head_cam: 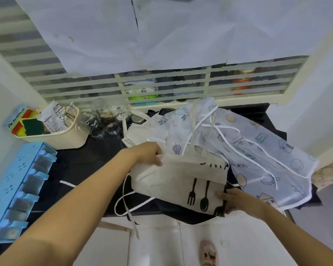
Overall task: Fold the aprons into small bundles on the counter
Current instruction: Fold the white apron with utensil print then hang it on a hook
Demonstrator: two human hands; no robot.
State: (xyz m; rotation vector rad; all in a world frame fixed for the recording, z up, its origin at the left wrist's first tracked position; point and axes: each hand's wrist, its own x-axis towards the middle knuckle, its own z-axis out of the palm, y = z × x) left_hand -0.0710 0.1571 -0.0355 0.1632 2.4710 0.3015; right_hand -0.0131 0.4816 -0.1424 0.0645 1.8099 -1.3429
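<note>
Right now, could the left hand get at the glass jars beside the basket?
Probably yes: only bare black counter lies between the left hand and the glass jars. It grips the beige apron, though, so it must let go first.

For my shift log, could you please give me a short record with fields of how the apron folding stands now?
surface: black counter
in work: cream canvas apron with black fork and spoon print, partly folded, lying on a dark cloth
left hand: grips its far left edge
right hand: grips its near right corner
waiting: sheer white apron with cartoon prints, spread open, ties loose
beside: cream plastic basket, clear glass jars, blue plastic rack
</note>
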